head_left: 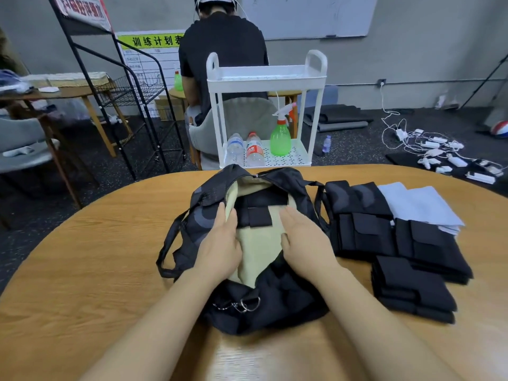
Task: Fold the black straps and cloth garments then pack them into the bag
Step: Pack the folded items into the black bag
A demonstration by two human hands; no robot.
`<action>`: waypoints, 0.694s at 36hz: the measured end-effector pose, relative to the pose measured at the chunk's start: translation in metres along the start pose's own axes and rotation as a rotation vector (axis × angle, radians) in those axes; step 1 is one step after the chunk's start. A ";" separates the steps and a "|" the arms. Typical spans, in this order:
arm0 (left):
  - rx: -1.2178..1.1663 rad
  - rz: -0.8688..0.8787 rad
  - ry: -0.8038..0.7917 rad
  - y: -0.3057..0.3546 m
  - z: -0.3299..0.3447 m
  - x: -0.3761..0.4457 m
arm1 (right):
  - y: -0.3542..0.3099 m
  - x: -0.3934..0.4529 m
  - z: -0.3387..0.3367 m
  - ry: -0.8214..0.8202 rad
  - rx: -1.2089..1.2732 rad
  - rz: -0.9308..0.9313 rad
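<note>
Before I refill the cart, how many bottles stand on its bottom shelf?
3: a clear bottle at left, a red-labelled bottle beside it, a green spray bottle at right. Others may be hidden.

The open bag (264, 298) is set mid-table (82, 270); folded straps (258, 213) lie inside it. Folded stacks (412, 287) and cloths (423, 204) are laid toward the right edge.

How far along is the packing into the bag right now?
Done: one folded black strap lies inside the open bag. In hand: the left hand and right hand rest flat at its opening. Left: folded black piles and white cloths on the table.
</note>
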State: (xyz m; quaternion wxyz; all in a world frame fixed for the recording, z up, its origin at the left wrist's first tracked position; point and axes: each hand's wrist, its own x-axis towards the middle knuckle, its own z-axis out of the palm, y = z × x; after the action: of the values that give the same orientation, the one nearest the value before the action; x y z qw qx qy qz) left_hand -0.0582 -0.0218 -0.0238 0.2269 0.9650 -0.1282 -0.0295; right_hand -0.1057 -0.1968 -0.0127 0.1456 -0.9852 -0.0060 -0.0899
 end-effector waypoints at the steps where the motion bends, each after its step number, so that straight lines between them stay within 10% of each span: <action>1: 0.017 -0.001 0.002 0.001 0.001 0.001 | 0.005 -0.011 -0.004 0.021 -0.015 0.008; 11: 0.129 -0.011 0.003 0.009 0.009 0.005 | 0.085 -0.111 -0.024 0.304 -0.149 0.336; 25: 0.146 -0.010 0.025 0.006 0.013 0.009 | 0.080 -0.135 0.001 0.094 0.050 0.403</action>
State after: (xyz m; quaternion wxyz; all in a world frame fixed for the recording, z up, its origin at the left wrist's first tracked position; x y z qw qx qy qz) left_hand -0.0525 -0.0346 -0.0327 0.1573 0.9799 -0.1223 -0.0093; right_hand -0.2354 -0.2714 -0.0608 0.1849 -0.9574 0.1959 -0.1045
